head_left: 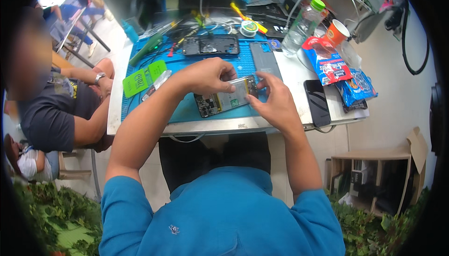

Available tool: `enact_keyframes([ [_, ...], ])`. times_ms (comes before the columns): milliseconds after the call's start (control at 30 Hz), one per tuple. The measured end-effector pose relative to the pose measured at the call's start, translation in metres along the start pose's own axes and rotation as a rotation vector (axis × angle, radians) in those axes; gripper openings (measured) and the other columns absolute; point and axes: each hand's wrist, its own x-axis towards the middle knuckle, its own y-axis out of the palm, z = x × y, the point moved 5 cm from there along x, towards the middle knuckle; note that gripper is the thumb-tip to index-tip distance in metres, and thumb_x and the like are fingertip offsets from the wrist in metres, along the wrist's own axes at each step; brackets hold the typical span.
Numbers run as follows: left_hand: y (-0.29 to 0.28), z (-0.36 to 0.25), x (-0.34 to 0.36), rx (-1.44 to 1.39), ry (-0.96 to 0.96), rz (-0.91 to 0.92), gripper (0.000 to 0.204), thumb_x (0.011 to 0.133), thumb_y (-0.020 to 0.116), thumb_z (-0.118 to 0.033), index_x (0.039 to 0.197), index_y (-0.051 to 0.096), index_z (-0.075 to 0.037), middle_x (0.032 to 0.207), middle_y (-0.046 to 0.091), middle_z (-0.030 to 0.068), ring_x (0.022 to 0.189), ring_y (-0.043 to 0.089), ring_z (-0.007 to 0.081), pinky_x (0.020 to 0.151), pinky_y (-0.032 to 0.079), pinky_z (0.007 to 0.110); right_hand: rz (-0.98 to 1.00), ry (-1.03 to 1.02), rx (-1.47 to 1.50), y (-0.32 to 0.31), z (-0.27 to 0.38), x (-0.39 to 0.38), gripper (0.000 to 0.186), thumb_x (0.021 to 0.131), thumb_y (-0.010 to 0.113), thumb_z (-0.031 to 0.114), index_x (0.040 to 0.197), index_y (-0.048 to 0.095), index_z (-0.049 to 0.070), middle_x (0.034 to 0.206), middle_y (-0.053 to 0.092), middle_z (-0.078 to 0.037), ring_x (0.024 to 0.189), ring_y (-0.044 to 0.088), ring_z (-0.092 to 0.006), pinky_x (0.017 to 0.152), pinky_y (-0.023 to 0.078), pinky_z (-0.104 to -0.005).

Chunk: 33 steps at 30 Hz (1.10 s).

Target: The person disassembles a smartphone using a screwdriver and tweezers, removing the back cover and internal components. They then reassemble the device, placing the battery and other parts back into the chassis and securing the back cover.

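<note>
An opened phone [228, 99] lies slanted on a blue mat [182, 110], its silver battery and dark circuit board exposed. My right hand [277, 100] grips its right end between thumb and fingers. Over the phone's upper edge is my left hand [210, 75], fingers curled and thumb by the battery, with a gap between thumb and fingertips. Nothing shows in that gap. Beyond the hands lies an empty black phone housing [210, 45]. A grey flat panel [265, 60] rests to its right.
A green card-like sheet [144, 79], a green-handled tool [148, 49] and cables lie left. Farther back is a solder spool [249, 28]. On the right stand a bottle [303, 29], an orange cup [336, 32], snack bags [327, 62] and a dark phone [317, 102]. Someone sits at left [49, 111].
</note>
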Motion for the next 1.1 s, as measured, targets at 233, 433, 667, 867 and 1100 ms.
enact_keyframes([
  [233, -0.041, 0.046, -0.046, -0.630, -0.014, -0.472, 0.039, 0.090, 0.087, -0.014, 0.123, 0.073, 0.001, 0.108, 0.078, 0.0089, 0.095, 0.076, 0.0163, 0.088, 0.062, 0.033, -0.116, -0.132, 0.130, 0.000, 0.033, 0.020, 0.098, 0.085, 0.098, 0.047, 0.154, 0.057, -0.009, 0.139, 0.068, -0.023, 0.117, 0.071, -0.0349, 0.093, 0.060, -0.0441],
  [433, 0.028, 0.046, -0.067, -0.977, 0.078, -0.658, 0.053, 0.091, 0.088, -0.011, 0.138, 0.068, 0.004, 0.125, 0.079, 0.0148, 0.107, 0.079, 0.0218, 0.095, 0.065, 0.038, 0.153, -0.308, -0.034, 0.032, 0.079, 0.047, 0.089, 0.082, 0.096, 0.038, 0.149, 0.057, -0.007, 0.145, 0.065, -0.035, 0.134, 0.067, -0.0473, 0.110, 0.057, -0.0536],
  [667, 0.012, 0.059, -0.128, -0.477, -0.143, -0.489, 0.039, 0.098, 0.093, -0.038, 0.089, 0.080, -0.002, 0.078, 0.075, 0.0043, 0.073, 0.067, 0.0113, 0.067, 0.052, 0.030, 0.382, -0.387, -0.157, 0.042, 0.077, 0.042, 0.078, 0.075, 0.090, 0.026, 0.141, 0.062, -0.003, 0.126, 0.068, -0.023, 0.124, 0.067, -0.0430, 0.106, 0.057, -0.0503],
  [867, -0.038, 0.060, -0.148, -0.233, -0.131, -0.781, 0.037, 0.100, 0.092, -0.033, 0.094, 0.077, 0.001, 0.080, 0.072, 0.0002, 0.073, 0.061, 0.0075, 0.067, 0.049, 0.027, 0.565, -0.443, -0.256, 0.059, 0.064, 0.046, 0.078, 0.078, 0.087, 0.022, 0.148, 0.064, -0.003, 0.129, 0.068, -0.022, 0.128, 0.062, -0.0407, 0.114, 0.051, -0.0492],
  [1100, -0.038, 0.060, -0.142, -0.282, -0.066, -0.764, 0.033, 0.101, 0.091, -0.029, 0.099, 0.078, 0.001, 0.084, 0.075, 0.0020, 0.077, 0.064, 0.0081, 0.073, 0.052, 0.026, 0.356, -0.514, -0.199, 0.038, 0.041, 0.038, 0.072, 0.094, 0.087, 0.044, 0.142, 0.067, -0.006, 0.138, 0.070, -0.025, 0.135, 0.062, -0.0413, 0.113, 0.054, -0.0505],
])
